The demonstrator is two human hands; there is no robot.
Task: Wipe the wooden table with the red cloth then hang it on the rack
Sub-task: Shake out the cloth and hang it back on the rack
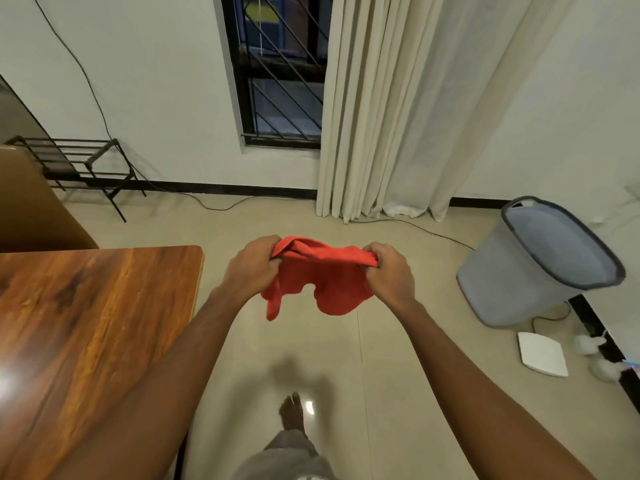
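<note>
Bare foot: one foot (292, 412) on the pale tiled floor (398, 393), nearest the camera, below the outstretched arms.
Wooden table: glossy brown top (93, 327) at near left; its right edge runs beside the left forearm. A bright glare spot sits on its near-left part.
Left hand: left hand (251, 268) fingers curled, gripping the left end of the red cloth.
Right hand: right hand (389, 271) fingers curled, gripping the right end of the cloth. The two hands are held apart, the fabric spanning the gap.
Red cloth: red cloth (318, 275) held in the air over the floor, right of the table's far corner and clear of it; top edge bunched between the hands, lower part hanging in loose folds.
White flat box: white flat box (542, 353) on the floor at right, with a cable leading from it.
Laundry basket: grey laundry basket (512, 285) standing tilted at right, just beyond the box.
Curtain: cream curtain (388, 116) hanging to the floor at the far wall, right of a barred window (280, 71).
Rack: black metal rack (83, 164) against the far wall at far left, well apart from the cloth.
</note>
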